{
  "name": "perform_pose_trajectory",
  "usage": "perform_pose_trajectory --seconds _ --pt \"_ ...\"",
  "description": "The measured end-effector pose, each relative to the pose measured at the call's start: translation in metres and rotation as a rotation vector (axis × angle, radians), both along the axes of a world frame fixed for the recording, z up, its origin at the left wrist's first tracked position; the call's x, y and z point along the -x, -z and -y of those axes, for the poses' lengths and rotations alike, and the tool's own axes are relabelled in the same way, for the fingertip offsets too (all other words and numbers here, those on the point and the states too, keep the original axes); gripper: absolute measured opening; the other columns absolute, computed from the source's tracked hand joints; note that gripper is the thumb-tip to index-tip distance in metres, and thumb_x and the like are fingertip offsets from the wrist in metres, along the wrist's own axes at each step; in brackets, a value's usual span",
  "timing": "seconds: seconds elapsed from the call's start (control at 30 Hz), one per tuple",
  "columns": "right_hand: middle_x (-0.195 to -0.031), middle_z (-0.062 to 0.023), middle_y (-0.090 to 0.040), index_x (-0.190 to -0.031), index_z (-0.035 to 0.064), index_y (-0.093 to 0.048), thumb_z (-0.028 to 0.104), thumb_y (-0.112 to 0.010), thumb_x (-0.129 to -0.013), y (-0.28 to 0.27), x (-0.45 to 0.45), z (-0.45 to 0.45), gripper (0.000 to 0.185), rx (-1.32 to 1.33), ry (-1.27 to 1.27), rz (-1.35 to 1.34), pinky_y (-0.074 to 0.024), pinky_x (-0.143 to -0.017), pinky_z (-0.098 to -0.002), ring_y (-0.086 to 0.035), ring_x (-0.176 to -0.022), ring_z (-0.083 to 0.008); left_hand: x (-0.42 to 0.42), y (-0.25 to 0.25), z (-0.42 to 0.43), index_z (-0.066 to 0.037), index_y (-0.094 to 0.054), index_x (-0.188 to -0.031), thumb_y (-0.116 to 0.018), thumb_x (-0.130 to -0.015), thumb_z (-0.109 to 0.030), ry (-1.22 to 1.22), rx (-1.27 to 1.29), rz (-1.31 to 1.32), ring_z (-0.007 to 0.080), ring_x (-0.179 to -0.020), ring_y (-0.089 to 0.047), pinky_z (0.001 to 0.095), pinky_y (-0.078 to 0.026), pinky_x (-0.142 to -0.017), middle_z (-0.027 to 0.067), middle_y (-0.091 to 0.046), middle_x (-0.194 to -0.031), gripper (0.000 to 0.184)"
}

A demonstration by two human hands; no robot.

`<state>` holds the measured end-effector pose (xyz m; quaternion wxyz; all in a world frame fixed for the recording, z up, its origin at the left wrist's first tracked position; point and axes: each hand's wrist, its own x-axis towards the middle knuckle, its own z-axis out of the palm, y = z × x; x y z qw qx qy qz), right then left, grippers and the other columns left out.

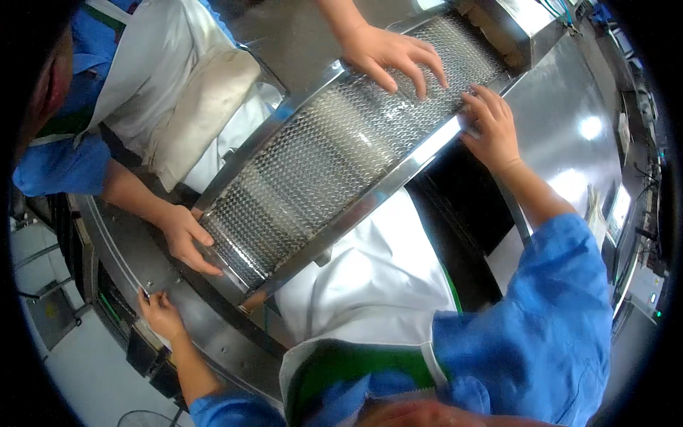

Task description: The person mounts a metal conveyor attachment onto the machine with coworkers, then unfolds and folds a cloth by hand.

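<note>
one metal channel (327, 235) holding mesh (306, 171), right hand (492, 134) loosely spread at rim (437, 144), left hand (163, 317) curled, grip unclear

belt (299, 178): between rails (441, 142) | co-worker (156, 92): across belt | worktop (562, 107): right of belt

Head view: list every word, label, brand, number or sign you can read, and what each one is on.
No text can be read anywhere.
Metal mesh belt: no lettering visible.
Yellowish mark on the box at lower left: too small and blurred.
Pale panel at right: too blurred.
White box at far right: too small to read.
</note>
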<state>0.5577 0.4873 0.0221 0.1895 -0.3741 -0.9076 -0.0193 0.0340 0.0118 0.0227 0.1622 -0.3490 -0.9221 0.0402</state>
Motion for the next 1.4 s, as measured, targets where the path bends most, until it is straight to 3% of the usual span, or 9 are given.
perform_pose_trajectory --seconds 0.13,0.17,0.2,0.27,0.4,0.43,1.03,1.27,1.4 --pt "-0.127 -0.0081 -0.053 -0.119 0.0145 -0.056 0.019 -0.076 -0.068 -0.01 0.004 0.018 0.055 -0.14 -0.049 -0.01 -0.0388 -0.098 -0.0457 -0.05 -0.117 -0.0301 0.0 0.001 0.001 -0.004 -0.062 -0.079 -0.067 -0.076 -0.005 0.073 0.025 -0.073 0.0358 -0.108 -0.057 0.0386 -0.048 -0.086 0.0166 -0.051 -0.133 0.006" --pt "-0.121 -0.0101 -0.054 -0.118 0.013 -0.056 0.02 -0.077 -0.069 -0.008 0.005 0.031 0.054 -0.117 -0.013 -0.048 -0.04 -0.095 -0.0448 -0.052 -0.112 -0.0297 0.0 -0.001 -0.001 -0.004 -0.062 -0.08 -0.068 -0.076 -0.006 0.084 0.048 -0.09 0.0353 -0.107 -0.057 0.0388 -0.049 -0.084 0.0156 -0.052 -0.132 0.007" --pt "-0.118 -0.0117 -0.056 -0.12 0.0099 -0.054 0.013 -0.077 -0.069 -0.005 0.005 0.047 0.056 -0.061 -0.007 -0.063 -0.0411 -0.091 -0.0437 -0.052 -0.109 -0.0323 -0.002 -0.002 -0.002 -0.004 -0.062 -0.08 -0.068 -0.076 -0.006 0.088 0.052 -0.084 0.0353 -0.107 -0.057 0.0388 -0.049 -0.084 0.0156 -0.052 -0.132 0.007" --pt "-0.095 -0.0088 -0.062 -0.118 0.0076 -0.056 0.011 -0.076 -0.069 -0.001 0.014 0.078 0.053 0.026 -0.001 -0.079 -0.0434 -0.081 -0.0397 -0.058 -0.091 -0.0288 -0.005 -0.003 -0.006 -0.005 -0.062 -0.08 -0.068 -0.076 -0.006 0.0 0.048 -0.034 0.035 -0.106 -0.058 0.039 -0.05 -0.082 0.015 -0.052 -0.132 0.008" --pt "-0.084 -0.0035 -0.063 -0.127 0.0081 -0.053 0.012 -0.076 -0.07 0.02 0.026 0.107 0.062 0.212 0.096 -0.05 -0.0447 -0.075 -0.0349 -0.061 -0.078 -0.0216 -0.006 -0.005 -0.008 -0.004 -0.061 -0.08 -0.069 -0.077 -0.007 0.032 0.077 -0.082 0.0348 -0.106 -0.058 0.039 -0.049 -0.082 0.0153 -0.053 -0.131 0.009" --pt "-0.082 -0.008 -0.06 -0.13 0.013 -0.05 0.018 -0.072 -0.075 0.028 0.028 0.108 0.06 0.247 0.141 -0.086 -0.0441 -0.075 -0.0368 -0.059 -0.079 -0.0254 -0.005 -0.004 -0.007 -0.004 -0.061 -0.08 -0.069 -0.077 -0.007 0.037 0.08 -0.081 0.0348 -0.106 -0.058 0.039 -0.049 -0.082 0.0153 -0.053 -0.131 0.009" --pt "-0.09 -0.0077 -0.063 -0.143 0.0268 -0.032 0.018 -0.068 -0.077 0.032 0.039 0.09 0.076 0.41 0.509 0.005 -0.0525 -0.066 -0.04 -0.064 -0.078 -0.0273 0.0 -0.004 -0.001 -0.003 -0.063 -0.08 -0.068 -0.078 -0.007 0.07 0.106 -0.092 0.034 -0.111 -0.056 0.0375 -0.048 -0.087 0.0164 -0.052 -0.131 0.007" --pt "-0.091 -0.0075 -0.065 -0.146 0.027 -0.025 0.019 -0.066 -0.079 0.026 0.037 0.078 0.078 0.48 0.582 -0.022 -0.0523 -0.068 -0.0397 -0.065 -0.08 -0.0264 0.0 -0.006 -0.001 -0.004 -0.064 -0.083 -0.067 -0.078 -0.007 0.013 0.102 -0.044 0.0336 -0.11 -0.056 0.0387 -0.048 -0.086 0.0147 -0.052 -0.132 0.006" --pt "-0.085 -0.0089 -0.065 -0.147 0.0197 -0.022 0.022 -0.065 -0.081 0.023 0.038 0.072 0.079 0.587 0.682 -0.01 -0.0515 -0.068 -0.0394 -0.065 -0.078 -0.0282 -0.001 -0.004 0.0 -0.004 -0.065 -0.084 -0.067 -0.078 -0.007 -0.022 0.083 -0.022 0.0339 -0.11 -0.056 0.0392 -0.048 -0.086 0.0138 -0.051 -0.133 0.007"
